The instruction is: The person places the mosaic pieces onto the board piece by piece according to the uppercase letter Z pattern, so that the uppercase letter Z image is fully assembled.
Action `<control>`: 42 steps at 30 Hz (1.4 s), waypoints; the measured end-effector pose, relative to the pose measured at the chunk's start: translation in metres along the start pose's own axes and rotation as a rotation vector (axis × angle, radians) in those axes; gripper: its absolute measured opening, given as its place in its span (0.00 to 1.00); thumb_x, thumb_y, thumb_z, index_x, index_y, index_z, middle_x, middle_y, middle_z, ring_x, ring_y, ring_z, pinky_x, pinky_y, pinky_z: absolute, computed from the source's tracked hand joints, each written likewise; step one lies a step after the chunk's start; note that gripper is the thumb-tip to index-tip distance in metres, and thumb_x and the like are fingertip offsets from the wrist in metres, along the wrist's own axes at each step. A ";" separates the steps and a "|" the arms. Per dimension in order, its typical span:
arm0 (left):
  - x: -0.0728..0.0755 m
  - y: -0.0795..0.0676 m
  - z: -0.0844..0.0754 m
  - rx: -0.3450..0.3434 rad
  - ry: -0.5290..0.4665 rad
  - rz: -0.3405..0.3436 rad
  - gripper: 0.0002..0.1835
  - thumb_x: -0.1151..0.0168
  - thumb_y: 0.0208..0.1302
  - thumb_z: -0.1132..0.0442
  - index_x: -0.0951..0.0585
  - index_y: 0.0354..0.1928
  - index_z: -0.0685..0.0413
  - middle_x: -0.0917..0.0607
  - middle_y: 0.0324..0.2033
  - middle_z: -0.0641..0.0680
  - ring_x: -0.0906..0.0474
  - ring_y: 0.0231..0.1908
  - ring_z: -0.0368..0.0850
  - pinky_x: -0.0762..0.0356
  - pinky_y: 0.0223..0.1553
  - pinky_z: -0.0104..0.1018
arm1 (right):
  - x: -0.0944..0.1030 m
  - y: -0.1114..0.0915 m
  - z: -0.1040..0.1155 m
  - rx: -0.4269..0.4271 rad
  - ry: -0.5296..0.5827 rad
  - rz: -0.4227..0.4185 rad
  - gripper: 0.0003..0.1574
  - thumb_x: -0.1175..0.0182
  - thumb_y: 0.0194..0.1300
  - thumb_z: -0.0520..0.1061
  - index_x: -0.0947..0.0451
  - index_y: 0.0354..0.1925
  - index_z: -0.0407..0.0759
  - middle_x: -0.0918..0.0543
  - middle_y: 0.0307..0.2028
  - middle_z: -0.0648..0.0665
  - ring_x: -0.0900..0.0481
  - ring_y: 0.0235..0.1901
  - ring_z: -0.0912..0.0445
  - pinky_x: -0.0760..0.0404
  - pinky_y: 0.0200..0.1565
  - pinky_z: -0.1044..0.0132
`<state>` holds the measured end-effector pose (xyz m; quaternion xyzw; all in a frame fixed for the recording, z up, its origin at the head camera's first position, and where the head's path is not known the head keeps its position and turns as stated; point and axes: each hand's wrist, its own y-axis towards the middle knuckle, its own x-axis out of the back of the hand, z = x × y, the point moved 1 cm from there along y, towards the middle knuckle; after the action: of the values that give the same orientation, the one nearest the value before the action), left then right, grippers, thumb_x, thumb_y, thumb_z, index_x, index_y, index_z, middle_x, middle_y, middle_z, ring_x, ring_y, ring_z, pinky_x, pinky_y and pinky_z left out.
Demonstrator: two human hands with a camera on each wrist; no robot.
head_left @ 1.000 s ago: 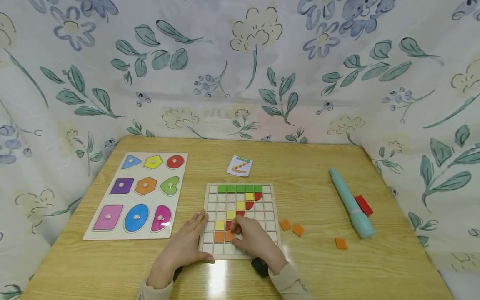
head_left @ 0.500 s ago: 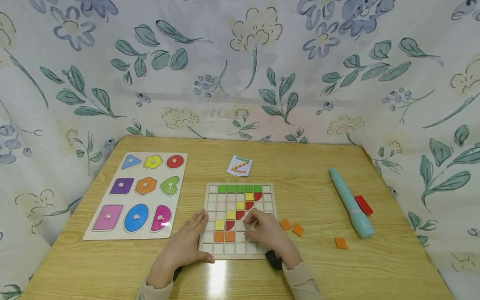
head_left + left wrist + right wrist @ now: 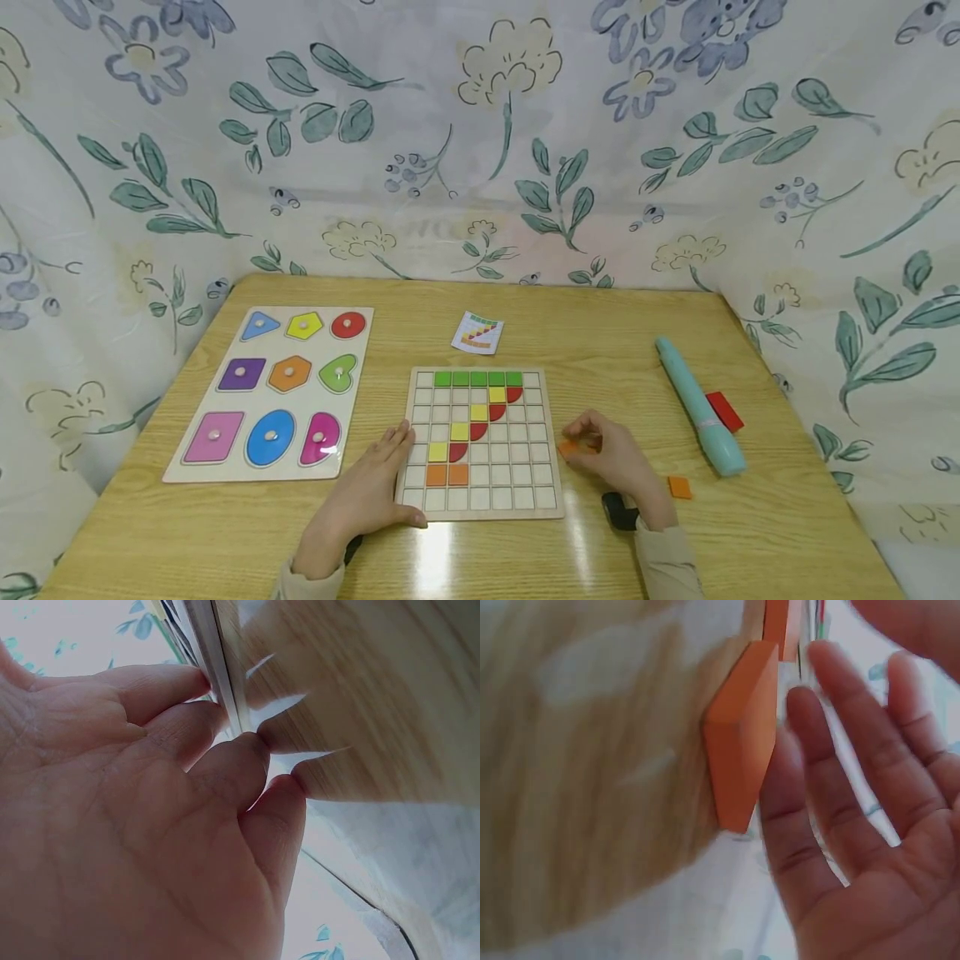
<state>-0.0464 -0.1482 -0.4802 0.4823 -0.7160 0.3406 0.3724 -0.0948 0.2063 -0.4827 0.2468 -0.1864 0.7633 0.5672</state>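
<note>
A square wooden grid board (image 3: pixel 498 454) lies in the middle of the table, holding a row of green squares (image 3: pixel 477 379), a diagonal of yellow squares and red quarter-round pieces, and two orange squares (image 3: pixel 447 475). My left hand (image 3: pixel 367 492) rests at its left edge; in the left wrist view the fingertips touch the board's side (image 3: pixel 206 652). Just right of the board, my right hand (image 3: pixel 615 454) reaches over loose orange square tiles (image 3: pixel 567 448). The right wrist view has one tile (image 3: pixel 739 742) beside relaxed fingers (image 3: pixel 787 832) and another tile (image 3: pixel 781 630) beyond.
A shape puzzle board (image 3: pixel 279 396) with knobbed pieces lies at the left. Behind the grid is a small pattern card (image 3: pixel 477 332). To the right are a lone orange tile (image 3: pixel 679 487), a turquoise tapered object (image 3: pixel 701 408) and a red block (image 3: pixel 725 411).
My right hand has left the second orange square on the grid and moved right, off the board, to the loose orange tiles. The left hand has stayed at the board's edge.
</note>
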 end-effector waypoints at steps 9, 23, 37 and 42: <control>0.000 0.001 0.002 -0.006 0.008 0.000 0.65 0.23 0.33 0.37 0.41 0.72 0.63 0.45 0.75 0.59 0.50 0.75 0.61 0.47 0.73 0.57 | 0.002 -0.001 -0.001 -0.013 -0.080 0.022 0.19 0.32 0.53 0.31 0.25 0.42 0.43 0.16 0.46 0.46 0.19 0.49 0.49 0.21 0.51 0.62; 0.001 0.000 0.000 0.009 0.005 0.004 0.64 0.22 0.34 0.39 0.40 0.72 0.63 0.45 0.75 0.59 0.50 0.75 0.61 0.47 0.73 0.57 | -0.004 0.006 0.003 -0.089 -0.185 -0.059 0.18 0.30 0.52 0.35 0.28 0.38 0.41 0.20 0.34 0.47 0.25 0.34 0.58 0.24 0.37 0.69; 0.002 0.000 0.002 0.000 0.002 0.004 0.64 0.22 0.34 0.38 0.41 0.72 0.63 0.45 0.75 0.59 0.50 0.75 0.61 0.47 0.74 0.57 | -0.049 0.014 0.052 0.049 -0.142 0.056 0.20 0.28 0.50 0.35 0.28 0.38 0.42 0.22 0.33 0.49 0.27 0.34 0.58 0.24 0.36 0.71; 0.001 0.000 0.002 -0.009 0.007 0.001 0.65 0.22 0.34 0.37 0.41 0.72 0.63 0.44 0.75 0.60 0.50 0.75 0.61 0.47 0.73 0.57 | -0.072 0.016 0.065 0.094 -0.188 0.135 0.20 0.28 0.51 0.38 0.28 0.38 0.44 0.24 0.32 0.52 0.29 0.33 0.60 0.24 0.36 0.73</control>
<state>-0.0468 -0.1504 -0.4798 0.4790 -0.7166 0.3390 0.3770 -0.0827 0.1095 -0.4724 0.3307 -0.2191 0.7811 0.4822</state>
